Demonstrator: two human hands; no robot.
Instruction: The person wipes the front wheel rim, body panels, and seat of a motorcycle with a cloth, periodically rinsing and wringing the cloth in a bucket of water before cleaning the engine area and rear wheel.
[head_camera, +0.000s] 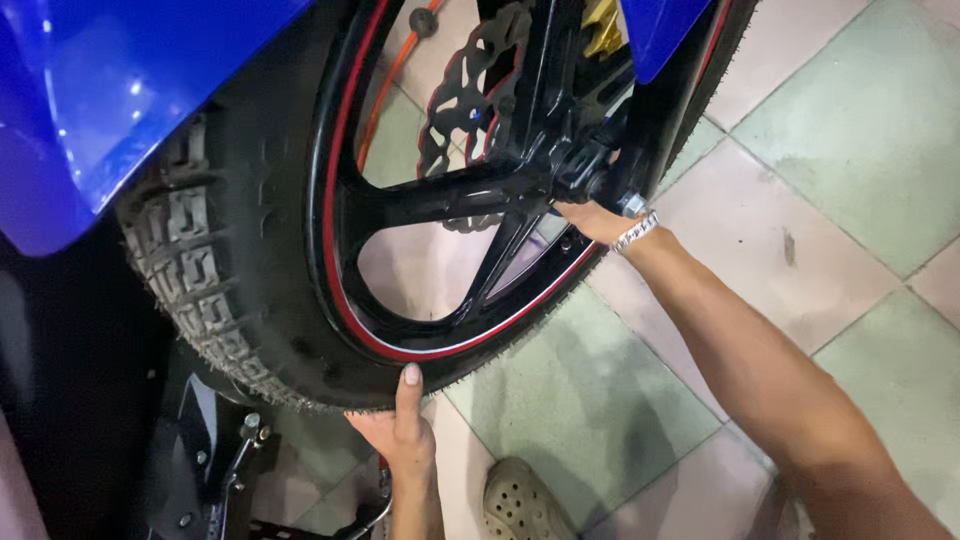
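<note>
A motorcycle front wheel fills the view: knobby black tyre (205, 270), black spoked rim with a red stripe (345, 250), and a wavy brake disc (470, 90). My left hand (400, 425) presses against the tyre's underside, thumb pointing up along the sidewall. My right hand (590, 218), a beaded bracelet (636, 232) on the wrist, reaches in behind the hub at the axle (585, 170); its fingers are hidden by the fork leg, so what they grip is unclear.
A blue fender (110, 90) overhangs the tyre at upper left. A metal stand (225, 470) sits below left. A beige perforated clog (520, 505) rests on the pink and green tiled floor (800, 150).
</note>
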